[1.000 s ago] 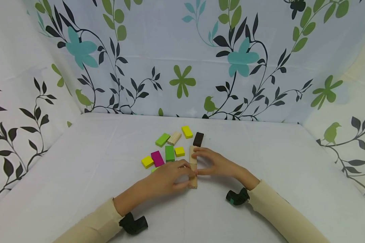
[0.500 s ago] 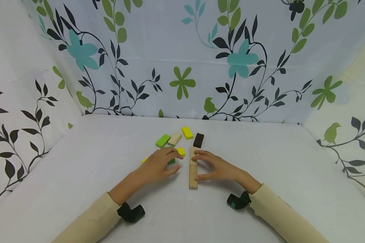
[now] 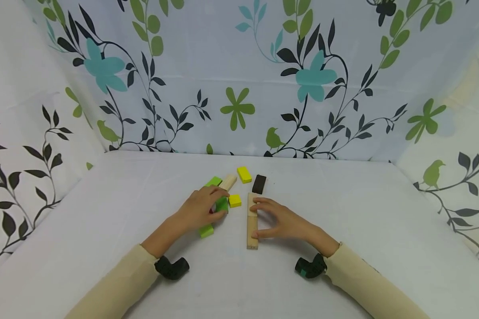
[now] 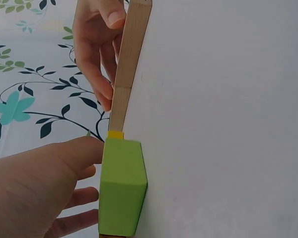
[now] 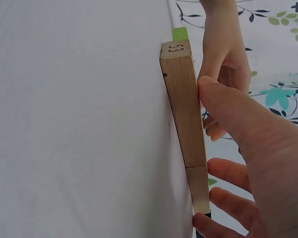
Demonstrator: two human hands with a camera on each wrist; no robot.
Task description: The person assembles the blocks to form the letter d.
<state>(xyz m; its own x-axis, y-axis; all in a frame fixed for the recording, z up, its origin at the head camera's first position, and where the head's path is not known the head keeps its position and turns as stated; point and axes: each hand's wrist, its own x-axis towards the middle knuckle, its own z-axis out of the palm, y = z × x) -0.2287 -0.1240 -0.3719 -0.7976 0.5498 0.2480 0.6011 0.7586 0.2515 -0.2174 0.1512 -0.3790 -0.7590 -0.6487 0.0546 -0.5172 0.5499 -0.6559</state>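
Two pale wooden blocks stand end to end in a line in the head view, the near one (image 3: 252,239) and the far one (image 3: 250,199). My right hand (image 3: 285,221) rests its thumb and fingertips along their right side. The right wrist view shows the near wooden block (image 5: 184,104) with "53" on its end. My left hand (image 3: 199,207) is over the coloured blocks, thumb and forefinger spread at the two ends of a green block (image 3: 222,204). A light green block (image 3: 206,231) lies below that hand. A magenta block is mostly hidden under it.
Just right of the green block lies a small yellow block (image 3: 234,201). Farther back are another yellow block (image 3: 244,174), a dark brown block (image 3: 259,184), a wooden block (image 3: 229,181) and a light green block (image 3: 213,181). Leaf-patterned cloth (image 3: 199,66) hangs behind the white table (image 3: 343,195).
My left hand has let go of the wooden blocks and moved left and away from me, over the coloured blocks. My right hand stays beside the wooden blocks.
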